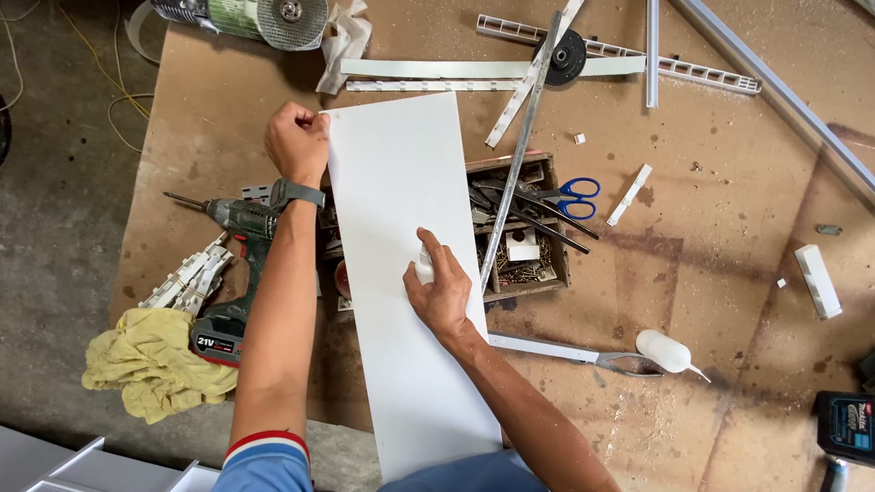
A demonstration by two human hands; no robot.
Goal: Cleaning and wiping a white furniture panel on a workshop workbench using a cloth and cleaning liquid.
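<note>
The long white panel [406,273] lies lengthwise away from me on the brown workbench [729,273]. My right hand [442,292] rests on the panel's middle, fingers curled tight around a small white bottle [425,266]. Left of the panel lie a yellow rag [150,360] and a cordless drill [232,273]. Right of it sits a wooden tray of screws [524,264] with blue scissors [574,196]. At the panel's far left corner my left hand [296,141] pinches the edge, fingers closed together.
</note>
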